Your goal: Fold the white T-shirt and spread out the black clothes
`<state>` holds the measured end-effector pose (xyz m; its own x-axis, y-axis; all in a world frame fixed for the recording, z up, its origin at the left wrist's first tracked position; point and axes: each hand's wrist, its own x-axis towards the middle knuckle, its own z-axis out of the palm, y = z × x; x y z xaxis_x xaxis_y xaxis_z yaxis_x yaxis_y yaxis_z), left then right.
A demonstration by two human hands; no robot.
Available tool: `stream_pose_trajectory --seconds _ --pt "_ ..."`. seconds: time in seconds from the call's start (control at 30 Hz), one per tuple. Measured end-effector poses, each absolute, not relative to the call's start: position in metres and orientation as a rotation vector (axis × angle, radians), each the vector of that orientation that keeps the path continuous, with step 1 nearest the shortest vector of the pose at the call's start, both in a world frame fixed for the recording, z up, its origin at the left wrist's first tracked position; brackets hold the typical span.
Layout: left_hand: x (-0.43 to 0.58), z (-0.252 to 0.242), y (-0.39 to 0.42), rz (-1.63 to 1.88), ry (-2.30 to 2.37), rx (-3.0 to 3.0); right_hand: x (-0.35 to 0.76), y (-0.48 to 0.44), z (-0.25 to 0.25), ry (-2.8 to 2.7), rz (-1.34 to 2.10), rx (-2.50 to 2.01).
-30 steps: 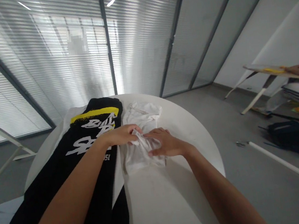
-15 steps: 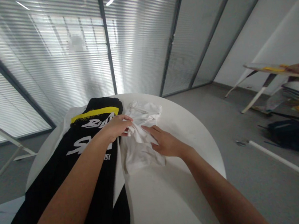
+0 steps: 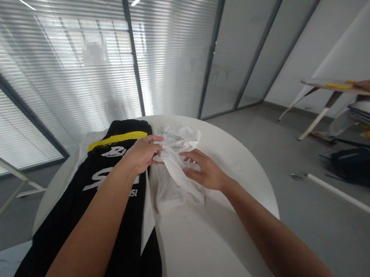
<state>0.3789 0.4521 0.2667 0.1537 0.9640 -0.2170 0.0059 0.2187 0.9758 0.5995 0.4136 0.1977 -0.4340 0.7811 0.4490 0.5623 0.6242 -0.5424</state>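
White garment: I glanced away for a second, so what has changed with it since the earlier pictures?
The left hand slid toward the far edge and pinched the white garment, lifting a fold off the table. The right hand followed slightly and now rests against that fold. The black garment stayed put.

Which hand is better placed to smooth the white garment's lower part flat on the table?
Right, probably. The right hand rests on the white garment just above that lower part, fingers loose; the left hand is busy pinching the cloth's upper fold beside the black garment.
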Motion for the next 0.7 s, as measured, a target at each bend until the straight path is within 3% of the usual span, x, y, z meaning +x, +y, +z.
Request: stream_pose_trajectory --seconds 0.47,0.7 --pt "0.396 0.280 0.441 1.253 1.097 1.023 0.568 0.393 0.201 -2.174 0.137 -1.583" --pt "0.372 0.272 0.451 0.887 1.273 1.527 0.605 0.396 0.223 -2.457 0.471 -1.217"
